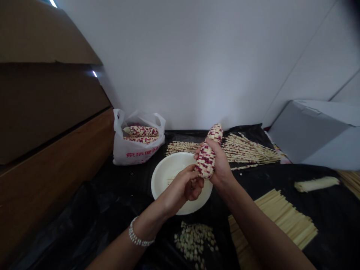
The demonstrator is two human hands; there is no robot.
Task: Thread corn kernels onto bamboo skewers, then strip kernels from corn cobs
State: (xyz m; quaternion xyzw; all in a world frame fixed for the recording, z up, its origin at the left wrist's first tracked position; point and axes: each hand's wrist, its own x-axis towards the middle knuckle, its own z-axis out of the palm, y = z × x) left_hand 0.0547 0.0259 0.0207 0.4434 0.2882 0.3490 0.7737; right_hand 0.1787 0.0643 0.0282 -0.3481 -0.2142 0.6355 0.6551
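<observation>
A red and cream speckled corn cob (207,159) is held tilted above a white bowl (160,176). My right hand (219,161) wraps round the cob from the right side. At the cob's lower end is my left hand (189,183), with curled fingers close to the kernels; what its fingertips hold, if anything, is too small to tell. A few small pale bits lie in the bowl. Below the bowl, loose kernels (194,240) are piled on the black sheet (120,202).
A white plastic bag (135,152) with more cobs stands at the back left. Behind the bowl lie sticks threaded with kernels (247,148). Bare sticks (287,217) and a stripped cob (317,183) are at the right. A white box (317,131) stands by the wall.
</observation>
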